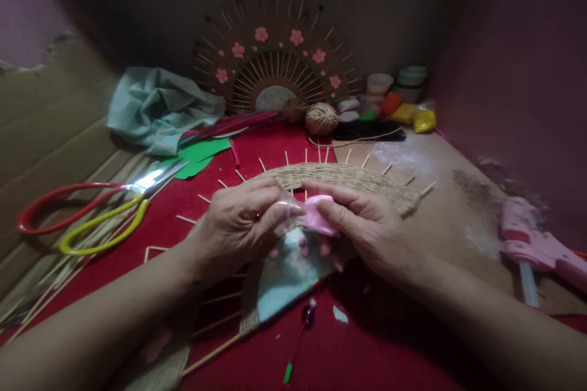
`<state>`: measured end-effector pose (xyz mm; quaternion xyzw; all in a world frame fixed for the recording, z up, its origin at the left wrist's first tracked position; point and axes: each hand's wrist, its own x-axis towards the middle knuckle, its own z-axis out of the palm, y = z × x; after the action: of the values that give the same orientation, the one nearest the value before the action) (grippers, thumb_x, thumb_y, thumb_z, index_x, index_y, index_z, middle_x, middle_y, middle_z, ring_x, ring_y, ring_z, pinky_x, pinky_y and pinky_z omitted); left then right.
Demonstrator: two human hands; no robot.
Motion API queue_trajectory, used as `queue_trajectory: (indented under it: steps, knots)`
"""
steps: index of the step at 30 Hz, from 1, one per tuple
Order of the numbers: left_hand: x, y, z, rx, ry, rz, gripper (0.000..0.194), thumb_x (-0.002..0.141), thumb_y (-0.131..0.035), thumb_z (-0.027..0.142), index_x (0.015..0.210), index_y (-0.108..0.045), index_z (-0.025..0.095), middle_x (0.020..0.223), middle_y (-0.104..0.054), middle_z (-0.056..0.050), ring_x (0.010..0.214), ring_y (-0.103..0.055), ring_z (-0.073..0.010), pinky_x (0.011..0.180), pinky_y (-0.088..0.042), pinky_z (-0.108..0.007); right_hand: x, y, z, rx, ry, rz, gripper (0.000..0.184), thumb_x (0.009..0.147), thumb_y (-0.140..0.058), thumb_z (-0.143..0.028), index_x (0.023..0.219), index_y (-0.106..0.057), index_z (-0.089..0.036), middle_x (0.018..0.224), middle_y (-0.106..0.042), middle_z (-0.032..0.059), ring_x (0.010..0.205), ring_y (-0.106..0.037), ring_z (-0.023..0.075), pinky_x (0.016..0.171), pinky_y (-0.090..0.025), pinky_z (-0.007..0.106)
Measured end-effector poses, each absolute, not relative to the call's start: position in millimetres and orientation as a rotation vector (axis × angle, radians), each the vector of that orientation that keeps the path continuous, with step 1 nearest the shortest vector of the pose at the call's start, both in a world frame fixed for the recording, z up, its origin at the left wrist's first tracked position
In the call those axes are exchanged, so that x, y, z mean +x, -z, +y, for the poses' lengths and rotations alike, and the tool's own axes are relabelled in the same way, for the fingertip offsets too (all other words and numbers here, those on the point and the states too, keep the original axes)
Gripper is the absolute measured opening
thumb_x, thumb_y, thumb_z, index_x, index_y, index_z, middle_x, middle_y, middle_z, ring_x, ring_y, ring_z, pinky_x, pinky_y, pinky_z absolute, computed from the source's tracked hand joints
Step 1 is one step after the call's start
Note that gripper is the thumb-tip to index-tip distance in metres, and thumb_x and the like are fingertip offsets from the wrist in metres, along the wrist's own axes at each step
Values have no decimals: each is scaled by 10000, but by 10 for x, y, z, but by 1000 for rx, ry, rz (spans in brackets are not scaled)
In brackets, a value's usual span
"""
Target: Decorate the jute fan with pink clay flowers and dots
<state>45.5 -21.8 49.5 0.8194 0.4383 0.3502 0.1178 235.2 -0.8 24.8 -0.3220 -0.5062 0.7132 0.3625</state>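
Observation:
Between my hands is a small clear plastic bag of pink clay [316, 215], held above a half-round fan [334, 176] of sticks and woven twine. My left hand [243, 220] pinches the bag's clear end. On the other side, my right hand [367, 226] grips the pink lump between thumb and fingers. Under both hands lies the fan's painted blue centre [287, 281], with several small pink balls on it. My hands and forearms hide part of the fan's weave and sticks.
Large scissors [105, 208] lie at left beside green sheet [202, 156] and loose sticks. A finished flowered fan [275, 36] stands behind a twine ball [321, 118] and colored clay packets [403, 113]. At right rests a pink glue gun [532, 244]. A needle-like tool [300, 342] lies in front.

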Motion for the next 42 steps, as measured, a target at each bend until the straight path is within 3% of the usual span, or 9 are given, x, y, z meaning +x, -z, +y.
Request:
queue_trajectory:
  steps: [6, 10, 18, 24, 29, 42]
  knots:
    - [451, -493, -211, 2398, -979, 1259, 114, 866, -569, 166, 918, -669, 182, 874, -680, -12, 804, -633, -103, 723, -484, -185, 2384, -235, 43, -838, -1806, -1352, 455, 846, -587, -451, 1262, -578, -266, 491, -596, -36, 350, -489, 80, 348, -407, 192]
    - [443, -445, -205, 2448, -1053, 1272, 100, 834, -624, 158, 923, -669, 167, 860, -677, -9, 780, -632, -84, 707, -486, -160, 2397, -214, 57, -845, -1774, -1387, 439, 859, -575, -432, 1265, -580, -266, 504, -592, -45, 357, -500, 77, 351, -414, 187]
    - [433, -406, -245, 2672, -1084, 1260, 280, 812, -657, 171, 1091, -652, 191, 963, -671, -31, 905, -622, -107, 801, -487, -177, 2371, -209, 40, -829, -1803, -1391, 461, 860, -555, -403, 1285, -565, -227, 477, -602, -41, 313, -497, 80, 326, -401, 179]
    - [451, -396, -235, 2496, -1057, 1293, 184, 862, -588, 165, 1010, -671, 237, 872, -660, 14, 820, -625, -82, 741, -482, -166, 2352, -198, 20, -847, -1803, -1386, 472, 837, -559, -398, 1277, -574, -228, 440, -571, -53, 277, -468, 79, 279, -376, 169]
    - [456, -386, -236, 2484, -1003, 1300, 184, 849, -617, 211, 1020, -669, 254, 925, -668, 6, 853, -629, -105, 763, -474, -195, 2348, -195, 11, -858, -1778, -1390, 494, 824, -574, -397, 1286, -567, -222, 432, -560, -57, 283, -472, 80, 280, -386, 171]
    - [472, -448, -209, 2553, -916, 1236, 59, 843, -600, 185, 830, -653, 163, 789, -667, -15, 686, -608, -102, 625, -461, -210, 2339, -250, 9, -854, -1840, -1364, 282, 874, -522, -307, 1098, -627, -170, 472, -583, -50, 304, -483, 66, 313, -397, 153]
